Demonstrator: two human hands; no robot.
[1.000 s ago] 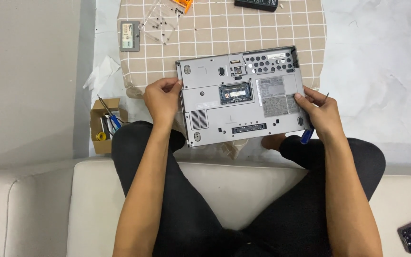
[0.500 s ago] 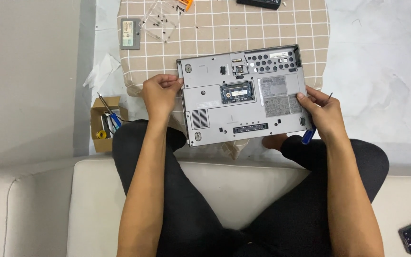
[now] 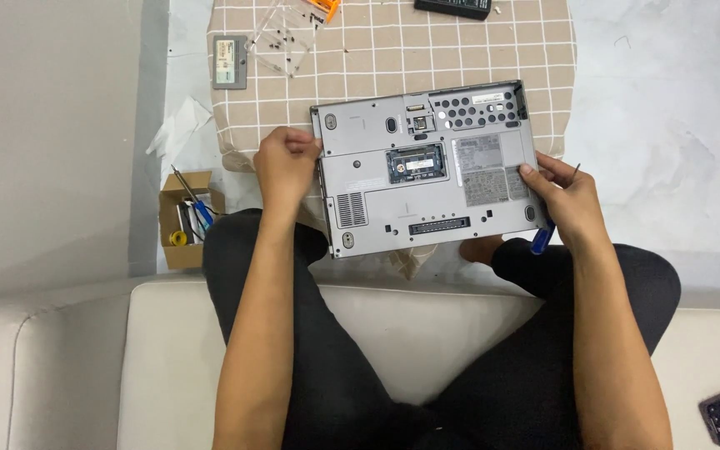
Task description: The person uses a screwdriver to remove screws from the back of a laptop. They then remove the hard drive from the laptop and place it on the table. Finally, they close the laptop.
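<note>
Bare forearms and hands [image 3: 287, 171]; black trousers [image 3: 327, 392]

A home living room: cream cushioned sofa [image 3: 427, 333] at six o'clock, round table with beige checked cloth [image 3: 393, 50] at twelve.

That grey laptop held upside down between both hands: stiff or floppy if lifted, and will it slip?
The laptop looks like a rigid flat slab, so it would likely lift without flexing. Its smooth casing may be a bit slippery; the left hand and right hand grip opposite edges. The right hand also holds a screwdriver, which probably weakens that grip.
</note>
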